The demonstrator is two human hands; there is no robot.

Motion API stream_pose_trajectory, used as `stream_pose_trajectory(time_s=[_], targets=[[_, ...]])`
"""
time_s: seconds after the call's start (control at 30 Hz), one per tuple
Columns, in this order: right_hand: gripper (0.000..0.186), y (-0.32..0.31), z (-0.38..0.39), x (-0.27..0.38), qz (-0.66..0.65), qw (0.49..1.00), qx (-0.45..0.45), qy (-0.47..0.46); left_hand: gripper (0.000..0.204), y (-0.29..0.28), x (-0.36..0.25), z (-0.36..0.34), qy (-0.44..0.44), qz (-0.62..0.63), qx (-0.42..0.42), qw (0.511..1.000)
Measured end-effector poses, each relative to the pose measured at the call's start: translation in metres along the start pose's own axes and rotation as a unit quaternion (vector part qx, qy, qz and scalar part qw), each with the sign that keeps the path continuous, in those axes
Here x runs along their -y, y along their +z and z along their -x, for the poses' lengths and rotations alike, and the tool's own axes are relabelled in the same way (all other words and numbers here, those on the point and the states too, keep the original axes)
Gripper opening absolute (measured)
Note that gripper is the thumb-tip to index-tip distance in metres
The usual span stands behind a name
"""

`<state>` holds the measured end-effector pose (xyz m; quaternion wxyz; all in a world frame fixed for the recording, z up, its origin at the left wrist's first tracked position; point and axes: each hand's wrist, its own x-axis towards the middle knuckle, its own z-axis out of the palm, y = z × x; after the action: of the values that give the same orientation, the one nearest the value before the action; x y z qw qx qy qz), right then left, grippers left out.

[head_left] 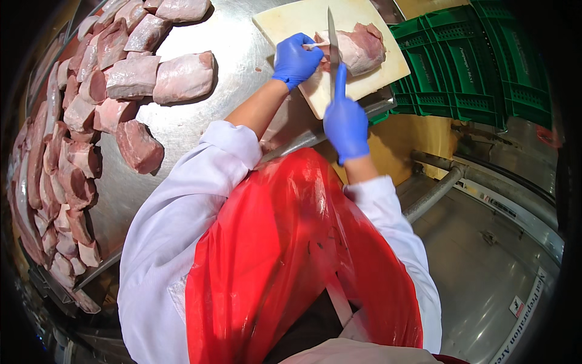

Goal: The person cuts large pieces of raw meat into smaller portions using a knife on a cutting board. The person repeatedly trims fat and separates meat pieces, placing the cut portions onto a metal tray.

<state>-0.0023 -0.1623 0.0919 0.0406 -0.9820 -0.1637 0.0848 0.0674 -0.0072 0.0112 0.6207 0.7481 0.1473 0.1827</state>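
A piece of raw pork [365, 51] with a pale fatty side lies on a white cutting board [280, 25]. In a blue glove, my left hand [297, 60] is closed, pinching a whitish strip of fat [315, 45] at the meat's left end. My right hand [347, 126], gloved in blue too, grips a knife [333, 37] with the index finger stretched along it. The blade points away from me and crosses the left part of the pork, close to my left fingers. Most of the knife's handle is hidden in my right hand.
Many cut pork pieces [182, 77] cover the left side of the steel table [236, 51]. Green plastic crates [464, 67] stand right of the board. A metal pipe frame [438, 189] runs below them. My red apron [267, 242] touches the table's near edge.
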Motion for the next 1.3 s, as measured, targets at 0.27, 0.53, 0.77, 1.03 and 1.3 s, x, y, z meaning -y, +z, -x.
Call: stream_pose_trajectory(time_s=[0.27, 0.53, 0.77, 1.03, 1.3], targets=[[0.078, -0.022, 0.114, -0.034, -0.12, 0.991, 0.057, 0.011, 0.046, -0.044, 0.002, -0.05, 0.043, -0.2, 0.068, 0.976], [0.072, -0.039, -0.082, 0.003, -0.172, 0.979, -0.111, 0.024, 0.042, -0.013, -0.006, -0.076, 0.13, -0.286, 0.247, 0.917], [0.054, -0.028, -0.189, 0.001, 0.019, 0.99, 0.134, 0.044, 0.033, -0.011, -0.004, -0.058, 0.133, -0.259, 0.226, 0.93], [0.064, 0.006, -0.063, 0.026, 0.083, 0.981, -0.155, -0.076, 0.034, -0.005, 0.01, -0.058, 0.17, -0.205, 0.118, 0.957], [0.075, -0.041, 0.009, 0.031, 0.108, 0.988, 0.109, 0.015, 0.019, -0.02, 0.01, -0.063, 0.156, -0.268, 0.109, 0.944]])
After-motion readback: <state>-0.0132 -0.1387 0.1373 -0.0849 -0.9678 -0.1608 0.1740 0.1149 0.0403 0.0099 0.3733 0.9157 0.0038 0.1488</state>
